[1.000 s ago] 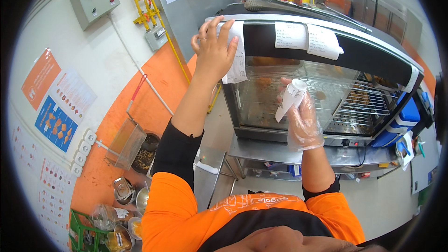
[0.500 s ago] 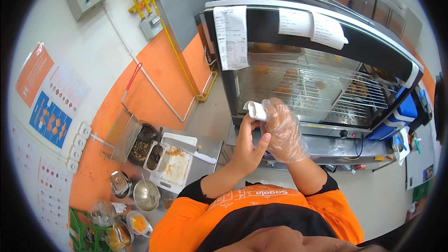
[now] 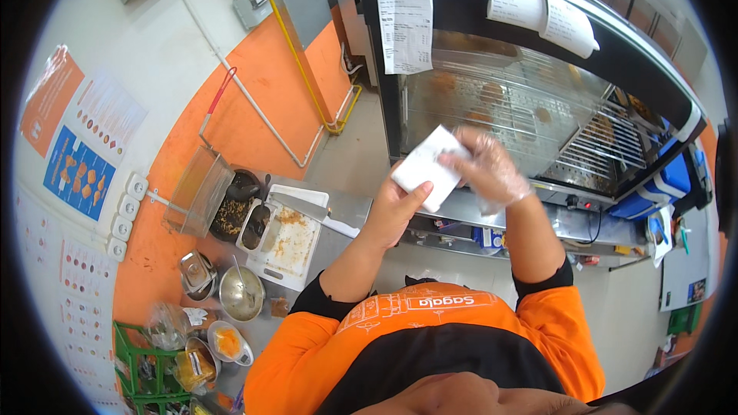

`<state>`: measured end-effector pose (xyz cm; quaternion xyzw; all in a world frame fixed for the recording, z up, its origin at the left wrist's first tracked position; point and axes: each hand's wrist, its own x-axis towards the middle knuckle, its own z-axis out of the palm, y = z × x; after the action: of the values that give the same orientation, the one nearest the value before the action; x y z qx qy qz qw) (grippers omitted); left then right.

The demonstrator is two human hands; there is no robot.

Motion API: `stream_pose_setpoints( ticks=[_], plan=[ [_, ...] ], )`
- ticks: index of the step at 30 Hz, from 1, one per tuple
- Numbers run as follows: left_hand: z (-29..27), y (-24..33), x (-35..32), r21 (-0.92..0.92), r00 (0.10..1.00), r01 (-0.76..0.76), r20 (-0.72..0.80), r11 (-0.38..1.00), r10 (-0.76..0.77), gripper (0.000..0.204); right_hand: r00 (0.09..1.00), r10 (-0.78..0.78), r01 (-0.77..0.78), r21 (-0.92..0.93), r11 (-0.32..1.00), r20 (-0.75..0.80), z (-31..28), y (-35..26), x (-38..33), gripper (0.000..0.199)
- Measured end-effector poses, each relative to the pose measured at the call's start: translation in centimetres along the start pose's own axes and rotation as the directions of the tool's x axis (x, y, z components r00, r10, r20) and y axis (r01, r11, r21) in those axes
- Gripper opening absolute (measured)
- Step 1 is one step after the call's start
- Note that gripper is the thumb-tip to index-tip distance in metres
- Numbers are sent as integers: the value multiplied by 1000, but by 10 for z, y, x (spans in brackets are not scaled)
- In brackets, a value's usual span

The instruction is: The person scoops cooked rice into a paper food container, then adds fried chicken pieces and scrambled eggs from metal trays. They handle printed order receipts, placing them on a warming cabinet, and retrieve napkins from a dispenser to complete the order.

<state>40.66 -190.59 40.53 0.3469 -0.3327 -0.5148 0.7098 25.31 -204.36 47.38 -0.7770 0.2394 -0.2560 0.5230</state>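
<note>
A white paper slip [image 3: 427,169] with faint marks is held in front of me, lying fairly flat and tilted. My bare left hand [image 3: 397,204] pinches its lower left edge, thumb on top. On the slip's right side is my right hand [image 3: 492,169], in a clear plastic glove, with its fingers closed over the edge. Just beyond my hands stands a glass-fronted food warmer [image 3: 492,104] with wire racks and some browned food inside. Printed receipts [image 3: 405,19] hang from its top edge.
To the left, a steel counter carries a white cutting board [image 3: 290,250] with crumbs, a large knife [image 3: 311,214], a metal bowl [image 3: 241,293] and a bowl of orange shreds [image 3: 227,342]. A wire fry basket [image 3: 198,192] leans by the orange wall. A blue box [image 3: 657,184] sits at right.
The paper slip, curled before, is now spread flat between my hands. My gloved right hand has moved slightly right and turned over the slip's edge. The view has tilted down.
</note>
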Motion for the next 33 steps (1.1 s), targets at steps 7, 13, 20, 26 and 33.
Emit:
stream_pose_setpoints(
  ticks=[7,13,20,26,33],
  plan=[
    [-11,10,-19,20,997,-43,-68,999,44,44,996,60,-63,-51,997,-59,-23,-44,12,14],
    [-17,12,-32,-13,980,-94,-175,995,91,39,999,16,-17,-32,999,-36,-26,-44,14,17],
    [-30,6,-45,83,952,-180,-236,980,195,37,998,37,-40,-57,998,-45,-20,-50,12,15],
    [-45,3,-52,254,921,-222,-262,941,288,25,995,99,-100,17,995,14,-21,-41,12,13],
    [-75,20,-69,-39,946,-180,-282,983,162,15,975,220,-223,278,934,44,-13,-28,0,7]
  ],
)
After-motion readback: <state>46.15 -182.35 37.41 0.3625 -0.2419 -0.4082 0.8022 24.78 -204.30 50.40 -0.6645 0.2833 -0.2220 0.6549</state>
